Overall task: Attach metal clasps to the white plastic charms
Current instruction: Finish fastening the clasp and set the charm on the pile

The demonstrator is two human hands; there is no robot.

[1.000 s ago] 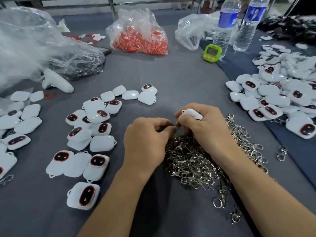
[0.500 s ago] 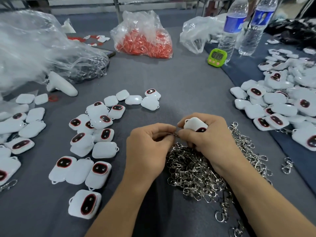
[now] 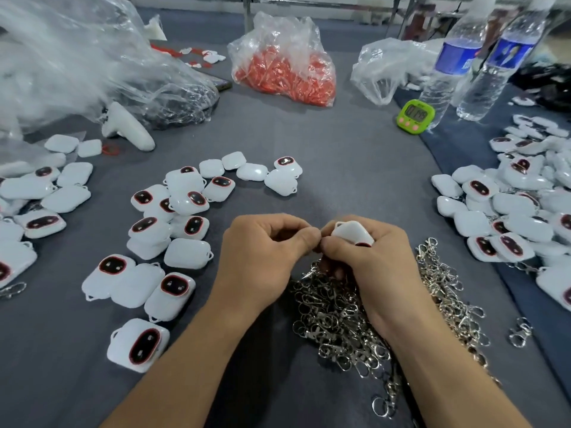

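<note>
right hand (image 3: 370, 261) gripped a white charm (image 3: 352, 231) above the clasps (image 3: 340, 329), left hand (image 3: 262, 257) curled against it, couldn't tell what it pinched

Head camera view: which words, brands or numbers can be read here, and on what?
Nothing can be read for certain.
Green timer: display digits, too blurred to read.
Left water bottle: blue label, print too blurred.
Right water bottle: blue label, print too blurred.
</note>
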